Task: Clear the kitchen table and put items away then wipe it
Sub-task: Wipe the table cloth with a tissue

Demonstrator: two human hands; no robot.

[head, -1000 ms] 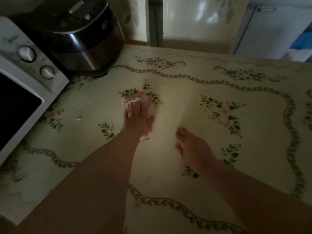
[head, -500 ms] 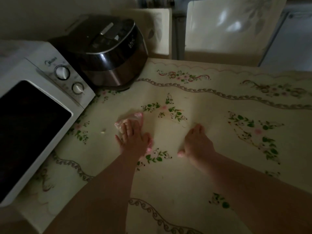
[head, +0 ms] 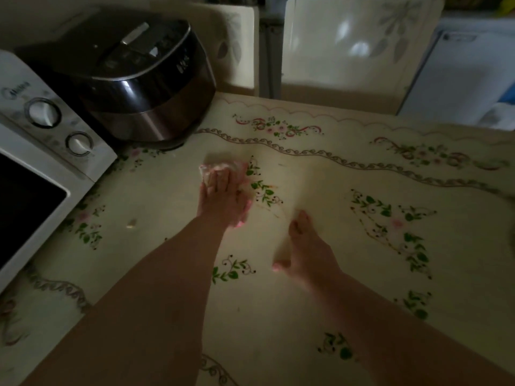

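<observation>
Two hands rest on the table (head: 320, 185). Left hand (head: 223, 201) presses a cloth (head: 220, 165) near centre, fingers straight over it. Right hand (head: 309, 252), at its 4 o'clock, lies flat, holding nothing. Rice cooker (head: 139, 79) at 11 o'clock; microwave (head: 41, 151) at 9 o'clock.

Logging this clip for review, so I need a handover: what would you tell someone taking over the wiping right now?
Left hand presses flat on the pink cloth, near the rice cooker.
Right hand rests flat on the table, holding nothing.
Done: in view, only the rice cooker and microwave stand on the table.
Left: finish wiping; a crumb lies beside the microwave.
</observation>
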